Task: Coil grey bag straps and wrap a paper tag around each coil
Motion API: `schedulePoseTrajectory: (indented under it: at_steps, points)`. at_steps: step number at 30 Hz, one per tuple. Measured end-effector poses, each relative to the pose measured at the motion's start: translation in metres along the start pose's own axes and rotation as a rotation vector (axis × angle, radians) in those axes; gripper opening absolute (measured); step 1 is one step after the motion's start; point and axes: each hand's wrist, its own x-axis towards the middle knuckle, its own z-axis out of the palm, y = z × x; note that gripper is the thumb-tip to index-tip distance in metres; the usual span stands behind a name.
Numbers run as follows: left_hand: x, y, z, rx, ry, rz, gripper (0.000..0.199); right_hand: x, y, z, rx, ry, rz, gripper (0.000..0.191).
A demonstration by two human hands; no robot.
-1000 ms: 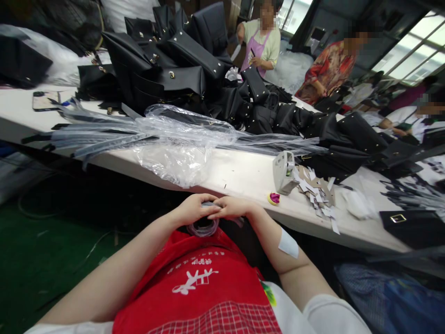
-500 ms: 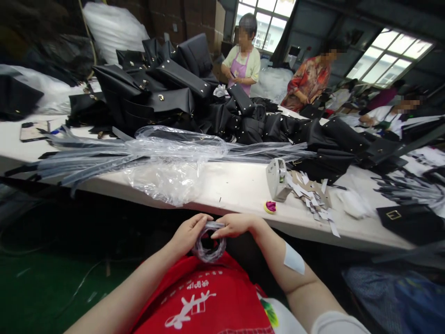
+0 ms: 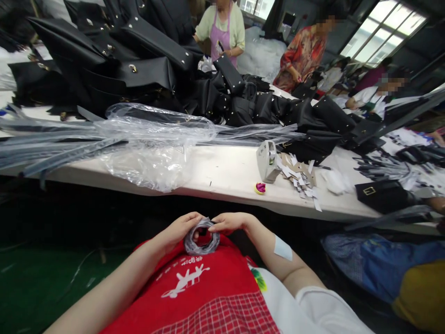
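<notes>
Table [image 3: 229, 162] bears black bags [image 3: 149, 72] along its far side, clear plastic [image 3: 149, 164] reaching its near edge; before that edge, the left hand [image 3: 184, 226] and right hand [image 3: 228, 222] pinch closed on the top of a grey coil [image 3: 201, 250]; a magenta-and-yellow piece [image 3: 260, 188] lies near the edge

Beyond your left hand [image 3: 184, 227] and right hand [image 3: 227, 222], the table's near edge [image 3: 208, 195] forms a barrier; bare white tabletop [image 3: 229, 169] gives you passage between crumpled clear plastic [image 3: 146, 164] at left and a pale upright device [image 3: 266, 162] at right. Heaped black bags [image 3: 149, 74] block the rear.
</notes>
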Motion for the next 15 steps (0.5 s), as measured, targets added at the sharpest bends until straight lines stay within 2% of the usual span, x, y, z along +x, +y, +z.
schedulePoseTrajectory:
  at_steps: [2,7,12,15]
  points:
    - [0.002,0.004,0.0,0.081,-0.038,0.011,0.046,0.003,0.0,0.0,-0.015,0.016,-0.004,0.051]
    - [0.002,0.008,0.006,0.442,0.048,0.248,0.043,0.003,-0.013,0.003,-0.157,0.082,0.052,0.053]
    - [0.008,-0.001,-0.002,0.498,0.018,0.187,0.048,0.002,-0.015,0.009,-0.355,0.236,0.083,0.046]
    - [0.016,-0.015,-0.013,0.462,0.034,0.181,0.049,-0.012,-0.006,0.008,-0.302,0.347,0.041,0.043]
